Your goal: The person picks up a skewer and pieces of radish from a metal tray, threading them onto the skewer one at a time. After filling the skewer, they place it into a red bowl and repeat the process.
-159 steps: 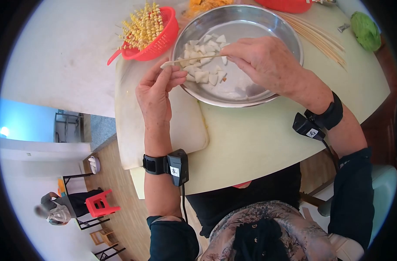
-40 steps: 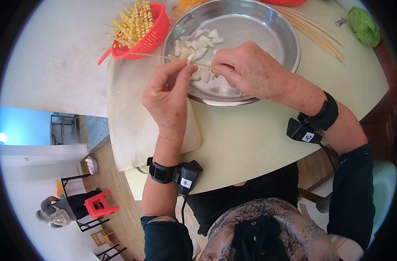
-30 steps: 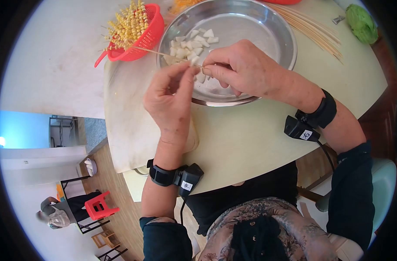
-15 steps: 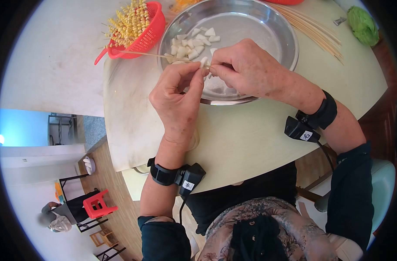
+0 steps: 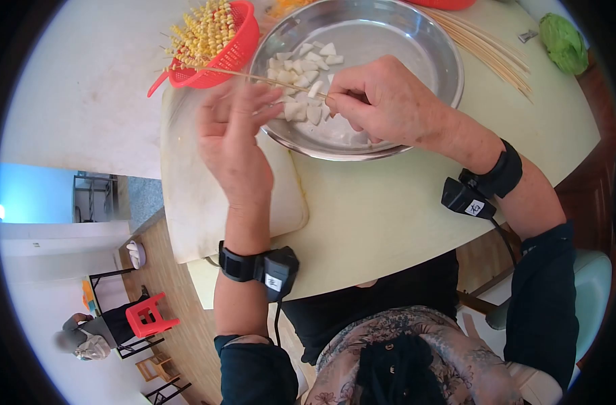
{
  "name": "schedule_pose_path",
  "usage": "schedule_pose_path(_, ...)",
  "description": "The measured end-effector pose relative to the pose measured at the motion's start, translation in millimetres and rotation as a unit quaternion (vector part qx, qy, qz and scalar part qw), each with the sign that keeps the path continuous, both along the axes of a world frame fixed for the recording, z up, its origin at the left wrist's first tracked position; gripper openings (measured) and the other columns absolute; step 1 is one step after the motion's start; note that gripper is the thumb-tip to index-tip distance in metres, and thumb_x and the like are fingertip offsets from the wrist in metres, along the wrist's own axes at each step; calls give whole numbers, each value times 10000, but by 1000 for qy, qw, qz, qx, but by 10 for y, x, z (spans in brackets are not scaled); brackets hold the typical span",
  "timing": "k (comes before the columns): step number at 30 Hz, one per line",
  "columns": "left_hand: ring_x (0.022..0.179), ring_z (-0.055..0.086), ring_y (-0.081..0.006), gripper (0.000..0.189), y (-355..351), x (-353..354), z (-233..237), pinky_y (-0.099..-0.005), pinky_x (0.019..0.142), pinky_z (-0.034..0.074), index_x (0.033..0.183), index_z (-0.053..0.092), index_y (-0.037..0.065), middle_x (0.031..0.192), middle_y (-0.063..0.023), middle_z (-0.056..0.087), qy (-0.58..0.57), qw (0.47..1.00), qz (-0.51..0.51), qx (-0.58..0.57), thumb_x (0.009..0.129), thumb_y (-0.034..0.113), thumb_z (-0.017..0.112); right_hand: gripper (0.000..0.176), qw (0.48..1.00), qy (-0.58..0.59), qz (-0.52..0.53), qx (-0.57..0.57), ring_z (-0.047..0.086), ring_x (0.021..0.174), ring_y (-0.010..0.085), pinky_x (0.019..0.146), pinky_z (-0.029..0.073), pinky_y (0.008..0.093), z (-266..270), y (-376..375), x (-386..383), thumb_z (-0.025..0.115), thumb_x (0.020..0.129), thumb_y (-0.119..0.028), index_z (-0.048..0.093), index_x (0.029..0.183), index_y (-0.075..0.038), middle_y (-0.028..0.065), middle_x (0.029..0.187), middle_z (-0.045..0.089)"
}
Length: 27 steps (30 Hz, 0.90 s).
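My right hand [image 5: 392, 102] pinches the right end of a thin wooden skewer [image 5: 267, 80] between thumb and fingers. One white chunk [image 5: 315, 89] is threaded on the skewer close to those fingertips. The skewer points left, above a round metal pan [image 5: 409, 47]. Left of the pan's middle, several cut white chunks [image 5: 296, 111] lie in a loose heap. My left hand [image 5: 239, 152] is slightly blurred, its fingers spread near the skewer and the pan's left rim, with nothing visibly held.
A red basket [image 5: 235, 59] holding yellow-beaded skewers [image 5: 203, 37] stands at the upper left. Bare wooden sticks [image 5: 487, 50] lie right of the pan, near a green cabbage [image 5: 563, 44]. A white board [image 5: 281, 196] lies under my left forearm. Farther off is a person [image 5: 85, 337] by a red stool [image 5: 149, 315].
My left hand has let go of the white chunk and moved left, its fingers opening. The right hand still grips the skewer in nearly the same place.
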<state>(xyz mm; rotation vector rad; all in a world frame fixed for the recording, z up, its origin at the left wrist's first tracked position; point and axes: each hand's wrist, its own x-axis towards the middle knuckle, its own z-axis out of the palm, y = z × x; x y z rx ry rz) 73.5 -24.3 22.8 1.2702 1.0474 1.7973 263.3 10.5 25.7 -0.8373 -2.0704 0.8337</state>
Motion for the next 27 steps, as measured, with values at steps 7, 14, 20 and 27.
schedule_pose_path(7,828,666,-248,258,75,-372,-11,-282,681,571,1109,496,-51,932,-181,639,-99,990,-84,-46,918,111,559,172,994,-47,51,81,507,522,206,523,426,307,-25,15,17,608,816,-161,626,733,-11,84,569,548)
schedule_pose_path(14,849,669,-247,217,97,-277,48,-282,726,570,1068,542,-55,941,-183,644,-129,987,-62,-70,930,113,543,307,938,112,-65,321,601,646,254,614,475,364,-23,154,-74,669,805,-281,614,1010,-59,85,678,597)
schedule_pose_path(20,876,653,-238,230,210,167,440,-300,766,559,1045,567,-63,974,-169,640,-11,984,-170,-51,915,127,570,299,993,84,10,76,603,596,237,597,482,326,145,91,20,557,847,-138,601,1132,-55,128,660,601)
schedule_pose_path(27,885,617,-182,325,649,-157,407,-303,763,516,1138,598,-14,1023,-108,633,415,887,-123,-161,856,142,640,205,972,147,-120,138,593,565,164,547,478,274,133,453,247,503,852,-66,639,932,65,118,701,642)
